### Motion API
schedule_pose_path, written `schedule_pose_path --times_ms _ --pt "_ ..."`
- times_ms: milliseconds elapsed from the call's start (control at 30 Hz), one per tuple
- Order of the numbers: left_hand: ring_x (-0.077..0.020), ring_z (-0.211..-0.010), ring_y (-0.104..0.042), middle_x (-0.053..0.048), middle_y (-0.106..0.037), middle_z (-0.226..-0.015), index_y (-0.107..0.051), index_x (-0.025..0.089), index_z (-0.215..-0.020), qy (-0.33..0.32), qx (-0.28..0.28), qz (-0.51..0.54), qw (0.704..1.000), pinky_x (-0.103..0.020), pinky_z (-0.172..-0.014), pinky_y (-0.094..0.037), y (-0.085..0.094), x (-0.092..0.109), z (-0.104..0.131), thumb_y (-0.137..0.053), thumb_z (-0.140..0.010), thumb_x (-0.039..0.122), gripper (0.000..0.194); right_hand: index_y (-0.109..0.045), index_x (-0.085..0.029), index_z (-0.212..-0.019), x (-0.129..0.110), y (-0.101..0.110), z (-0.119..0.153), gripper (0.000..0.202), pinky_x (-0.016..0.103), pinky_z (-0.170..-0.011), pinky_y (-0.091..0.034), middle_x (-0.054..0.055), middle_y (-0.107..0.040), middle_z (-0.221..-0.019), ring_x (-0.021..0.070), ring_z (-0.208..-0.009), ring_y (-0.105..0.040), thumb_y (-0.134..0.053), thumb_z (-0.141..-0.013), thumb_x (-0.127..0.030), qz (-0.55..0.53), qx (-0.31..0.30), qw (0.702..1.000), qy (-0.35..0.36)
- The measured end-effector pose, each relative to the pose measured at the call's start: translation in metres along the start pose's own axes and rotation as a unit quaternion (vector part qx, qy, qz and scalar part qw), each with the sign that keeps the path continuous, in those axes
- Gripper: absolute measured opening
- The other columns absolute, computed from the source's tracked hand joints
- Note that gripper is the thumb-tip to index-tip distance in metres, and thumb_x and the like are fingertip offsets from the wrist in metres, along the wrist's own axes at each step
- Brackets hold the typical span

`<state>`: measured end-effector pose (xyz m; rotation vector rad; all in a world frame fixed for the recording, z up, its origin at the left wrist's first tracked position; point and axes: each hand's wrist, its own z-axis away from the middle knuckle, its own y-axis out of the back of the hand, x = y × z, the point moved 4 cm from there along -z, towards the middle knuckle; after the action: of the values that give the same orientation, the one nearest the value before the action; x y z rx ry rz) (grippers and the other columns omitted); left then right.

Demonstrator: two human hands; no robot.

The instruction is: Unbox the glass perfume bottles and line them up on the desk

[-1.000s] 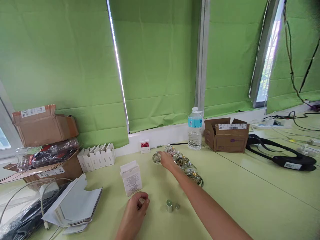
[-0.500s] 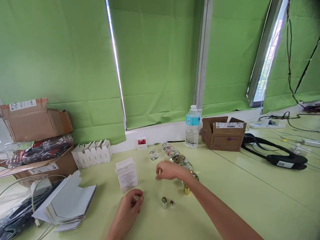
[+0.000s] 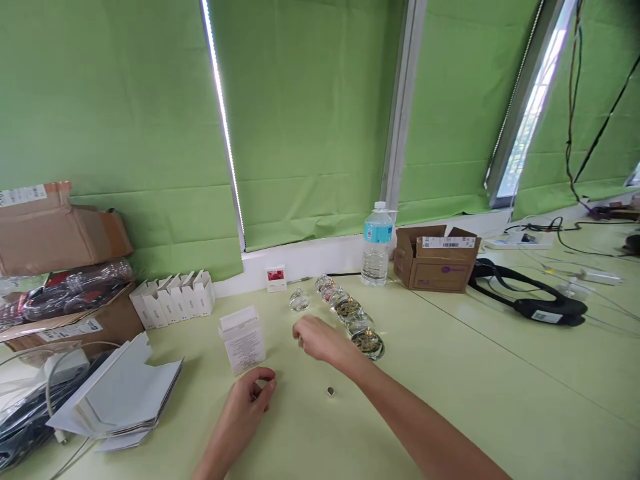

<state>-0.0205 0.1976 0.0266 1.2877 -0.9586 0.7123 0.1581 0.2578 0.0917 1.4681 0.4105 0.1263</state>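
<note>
while your hands hang curled over the tabletop, a lone glass bottle stands by them

the round glass bottle [image 3: 299, 302] is just below the middle of the frame, on the pale green table [image 3: 475, 380]. your right hand [image 3: 316, 339] is just below and right of it, apart from it, with the fingers bent inward; i cannot tell whether anything is tucked inside. to that hand's right, a row of glass bottles [image 3: 347, 308] slants from the centre toward the lower right. below the same hand lies a small silvery piece [image 3: 331, 391].

your left hand [image 3: 250, 393], in the lower part of the frame left of centre, has its thumb and fingers curled toward each other; i cannot tell whether they pinch something. just above it stands a white box [image 3: 243, 341], its printed side facing you.

farther out, right of centre, are a water bottle [image 3: 377, 250] and, just beside it, an opened brown carton [image 3: 437, 263]. at left you have a row of white cartons [image 3: 173, 300], with folded white sheets [image 3: 120, 393] at lower left. green blinds [image 3: 315, 120] span the upper frame.
</note>
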Motion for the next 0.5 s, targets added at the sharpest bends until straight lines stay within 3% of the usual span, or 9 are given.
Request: schedule_pose_path --times_ms 167,333,500 --pt "-0.0133 -0.053 -0.046 0.004 -0.047 -0.055 -0.061 0.019 -0.097 -0.001 0.01 -0.015 1.0 -0.023 -0.051 -0.035 0.0 0.003 0.002 -0.049 -0.083 0.046 0.033 -0.048 -0.011 -0.122 0.016 -0.004 -0.029 0.046 0.031 -0.081 -0.041 0.019 -0.062 -0.113 0.0255 -0.104 -0.058 -0.036 -0.08 0.005 0.004 0.108 0.991 -0.081" --pt "-0.0131 -0.052 -0.045 0.004 -0.047 -0.055 -0.061 0.02 -0.094 -0.002 0.012 -0.015 1.0 -0.023 -0.051 -0.034 0.0 0.005 0.003 -0.048 -0.083 0.046 0.032 -0.05 -0.012 -0.118 0.028 -0.018 -0.043 0.043 0.029 -0.076 -0.041 0.017 -0.064 -0.107 0.025 -0.098 -0.061 -0.037 -0.081 0.005 -0.007 0.125 0.987 -0.103" --pt "-0.0142 -0.054 -0.047 0.004 -0.048 -0.056 -0.062 0.021 -0.094 -0.002 0.013 -0.013 1.0 -0.024 -0.052 -0.036 0.0 0.004 0.002 -0.049 -0.082 0.05 0.034 -0.046 -0.012 -0.125 0.041 -0.019 -0.043 0.039 0.029 -0.075 -0.04 0.017 -0.064 -0.11 0.0251 -0.095 -0.061 -0.038 -0.087 -0.005 -0.023 0.141 0.984 -0.109"
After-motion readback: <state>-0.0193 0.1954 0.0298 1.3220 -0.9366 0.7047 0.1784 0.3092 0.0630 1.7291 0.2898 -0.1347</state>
